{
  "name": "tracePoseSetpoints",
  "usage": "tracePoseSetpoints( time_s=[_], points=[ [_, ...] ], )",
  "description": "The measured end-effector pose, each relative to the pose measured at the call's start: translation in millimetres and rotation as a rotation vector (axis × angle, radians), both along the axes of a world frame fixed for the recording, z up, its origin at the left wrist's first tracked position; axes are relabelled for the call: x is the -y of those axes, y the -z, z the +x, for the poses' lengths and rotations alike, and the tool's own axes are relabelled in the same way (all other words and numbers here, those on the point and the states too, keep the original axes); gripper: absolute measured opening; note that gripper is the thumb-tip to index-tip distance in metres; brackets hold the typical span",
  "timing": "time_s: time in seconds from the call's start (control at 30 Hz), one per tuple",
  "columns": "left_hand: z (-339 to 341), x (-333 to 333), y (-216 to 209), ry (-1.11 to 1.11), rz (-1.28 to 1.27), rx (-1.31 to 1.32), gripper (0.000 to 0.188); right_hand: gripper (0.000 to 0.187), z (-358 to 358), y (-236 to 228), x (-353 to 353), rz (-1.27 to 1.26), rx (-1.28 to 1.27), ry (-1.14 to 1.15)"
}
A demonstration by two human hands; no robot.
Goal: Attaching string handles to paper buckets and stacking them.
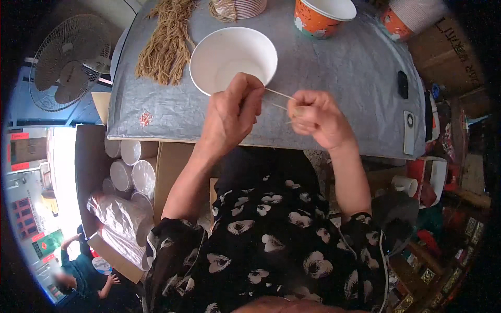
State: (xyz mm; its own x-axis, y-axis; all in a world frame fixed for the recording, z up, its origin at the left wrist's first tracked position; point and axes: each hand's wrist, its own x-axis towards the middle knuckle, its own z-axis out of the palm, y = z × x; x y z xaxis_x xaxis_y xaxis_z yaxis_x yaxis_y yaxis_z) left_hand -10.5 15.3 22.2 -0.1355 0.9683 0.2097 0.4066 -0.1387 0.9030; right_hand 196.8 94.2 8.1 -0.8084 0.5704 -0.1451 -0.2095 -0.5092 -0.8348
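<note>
A thin pale string [279, 94] is drawn between my two hands over the near part of the table. My left hand [235, 107] pinches one end, its fingers closed, just in front of a white paper bowl [206, 62]. Part of the bowl's near rim is hidden behind that hand. To the right, my right hand [318, 117] has its fingers curled round the other end, and a short tail of string shows below it. Behind the bowl on the left lies a bundle of tan cords [164, 47].
The grey-covered table [360, 99] also bears an orange printed paper bowl [318, 21], stacked bowls [412, 18] and a black object [402, 84]. A carton [88, 172] of wrapped bowl stacks stands at the left, below a fan [70, 60]. Another person [78, 276] is at the far lower left.
</note>
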Motion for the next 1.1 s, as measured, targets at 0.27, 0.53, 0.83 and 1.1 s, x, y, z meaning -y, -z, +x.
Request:
tracePoseSetpoints(
  time_s=[0.27,0.53,0.83,1.1],
  points=[
    [-5.1,-3.6,-4.0,0.029,-0.116,0.203,0.009,0.017,27.3,4.4,-57.1,0.607,0.452,0.393],
    [-3.6,-9.9,-7.2,0.085,-0.173,0.255,0.012,0.012,-2.6,2.7,-1.1,0.835,0.360,0.482],
    [-3.0,-13.0,-9.8,0.137,-0.202,0.268,0.013,0.033,-22.3,19.3,11.4,0.331,0.178,0.173],
    [-4.2,-12.8,-8.8,0.139,-0.213,0.223,0.014,0.039,-5.1,20.2,12.2,0.015,0.113,0.107]
  ],
)
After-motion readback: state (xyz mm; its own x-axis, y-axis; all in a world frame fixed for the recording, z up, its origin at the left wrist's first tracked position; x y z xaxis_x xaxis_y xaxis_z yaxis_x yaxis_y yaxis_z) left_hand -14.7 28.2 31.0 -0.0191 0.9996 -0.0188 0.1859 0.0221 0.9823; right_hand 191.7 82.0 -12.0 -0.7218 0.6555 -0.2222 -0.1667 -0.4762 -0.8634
